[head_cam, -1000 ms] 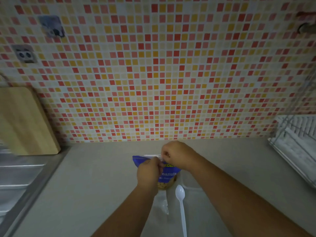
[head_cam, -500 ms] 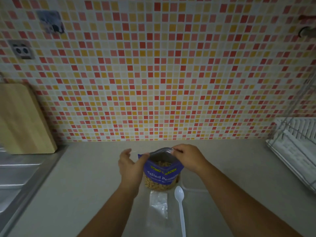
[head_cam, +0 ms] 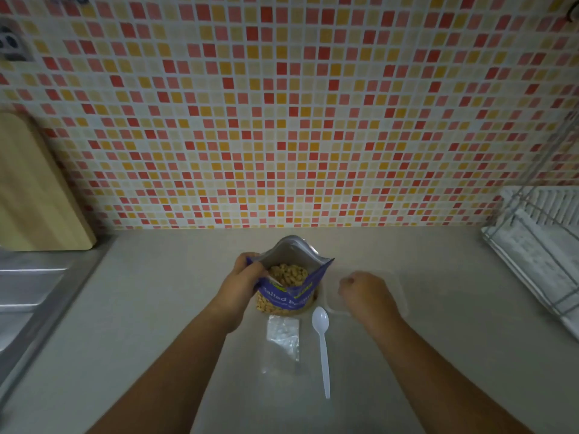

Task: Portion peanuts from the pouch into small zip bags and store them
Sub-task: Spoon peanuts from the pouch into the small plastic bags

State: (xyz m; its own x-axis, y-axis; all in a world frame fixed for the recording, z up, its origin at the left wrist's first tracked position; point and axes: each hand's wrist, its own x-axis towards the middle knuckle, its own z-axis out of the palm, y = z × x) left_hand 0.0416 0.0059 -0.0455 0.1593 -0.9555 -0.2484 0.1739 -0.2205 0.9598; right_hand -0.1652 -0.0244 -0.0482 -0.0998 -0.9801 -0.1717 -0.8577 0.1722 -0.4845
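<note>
Looking down through the head camera, I see the peanut pouch standing upright on the beige counter, its mouth pulled wide so the peanuts show inside against the silver lining. My left hand grips the pouch's left top corner, fingers curled round the edge with the thumb pressed on the front. My right hand hangs just to the right of the pouch, apart from it, its fingers curled in toward the palm; I see nothing between them.

A clear plastic container sits right of the pouch, partly under that right hand. Just in front of the pouch, toward me, lies a small stack of clear zip bags, flat on the counter. A white plastic spoon lies beside them, to the front right of the pouch, its bowl pointing at the pouch and its handle toward me.

Behind the pouch rises a wall of red, orange and cream mosaic tile. Far to the pouch's left a wooden cutting board leans on that wall above a steel sink drainer; far to its right stands a wire dish rack.
</note>
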